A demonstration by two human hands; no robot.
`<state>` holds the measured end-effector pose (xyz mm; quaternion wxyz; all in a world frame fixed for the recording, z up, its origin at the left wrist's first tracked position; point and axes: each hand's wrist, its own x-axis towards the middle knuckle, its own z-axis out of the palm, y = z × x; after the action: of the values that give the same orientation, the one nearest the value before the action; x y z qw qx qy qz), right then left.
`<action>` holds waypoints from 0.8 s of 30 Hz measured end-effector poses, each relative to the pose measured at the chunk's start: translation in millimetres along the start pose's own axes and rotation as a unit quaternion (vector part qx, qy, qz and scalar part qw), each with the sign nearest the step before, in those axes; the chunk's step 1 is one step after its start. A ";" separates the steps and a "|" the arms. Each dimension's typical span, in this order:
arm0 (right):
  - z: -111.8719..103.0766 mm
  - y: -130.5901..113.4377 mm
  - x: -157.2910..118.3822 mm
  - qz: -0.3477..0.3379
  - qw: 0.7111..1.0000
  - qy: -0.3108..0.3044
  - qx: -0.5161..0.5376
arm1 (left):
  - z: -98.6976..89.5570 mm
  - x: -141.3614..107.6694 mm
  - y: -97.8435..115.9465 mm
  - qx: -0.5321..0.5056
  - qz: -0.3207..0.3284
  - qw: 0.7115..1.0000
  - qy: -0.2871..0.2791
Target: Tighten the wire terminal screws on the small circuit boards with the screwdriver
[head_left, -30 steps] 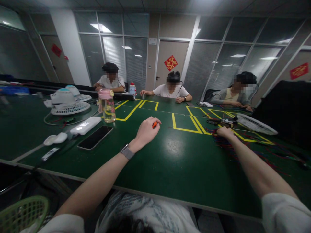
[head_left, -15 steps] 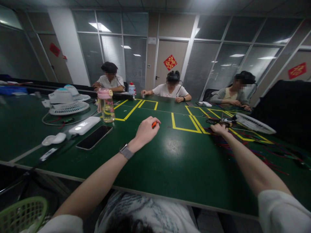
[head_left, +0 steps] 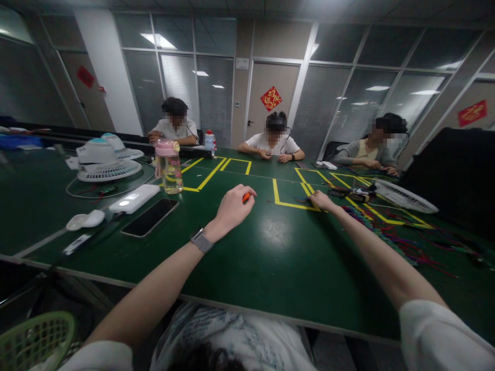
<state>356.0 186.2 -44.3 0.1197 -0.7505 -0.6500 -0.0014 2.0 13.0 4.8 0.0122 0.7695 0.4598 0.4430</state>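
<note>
My left hand [head_left: 232, 207], with a watch [head_left: 201, 240] on its wrist, is closed around an orange object [head_left: 246, 197] above the green table [head_left: 247, 268]. Only a small part of that object shows. Farther right, my right hand [head_left: 322, 200] pinches some thin dark wires [head_left: 300, 199], which stick out to its left over the yellow tape outline [head_left: 275, 193]. Right of that hand, dark tools [head_left: 350, 194] lie beside a white fan grille [head_left: 406, 196]. A tangle of coloured wires [head_left: 381, 237] spreads beneath and beyond my right forearm.
On the left are a phone [head_left: 150, 218], a white power bank [head_left: 134, 199], an earbud case [head_left: 85, 220], a pink-lidded bottle [head_left: 169, 167] and white fans [head_left: 104, 162]. Several people sit across the table. A black object [head_left: 452, 180] stands far right.
My right hand has moved left from the dark tools and now holds thin wires over the tape. The left hand stays put. The middle person's hands have come closer together.
</note>
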 end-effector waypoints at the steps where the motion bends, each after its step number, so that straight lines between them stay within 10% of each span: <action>1: 1.1 -4.0 -2.1 0.007 1.000 0.005 0.004 | 0.1 0.0 0.1 0.003 -0.001 1.000 -0.001; 13: 11.6 -40.7 -24.5 0.075 0.993 0.089 0.038 | 0.6 -1.6 -0.4 -0.003 -0.004 1.000 -0.009; 24: 21.4 -69.1 -78.5 -0.200 0.963 0.047 0.174 | -1.4 -3.2 7.6 -0.025 -0.013 0.999 -0.018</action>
<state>273.1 122.2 -65.2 0.2758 -0.5717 -0.7710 0.0522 5.7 5.8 6.7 0.0451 0.7708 0.4584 0.4400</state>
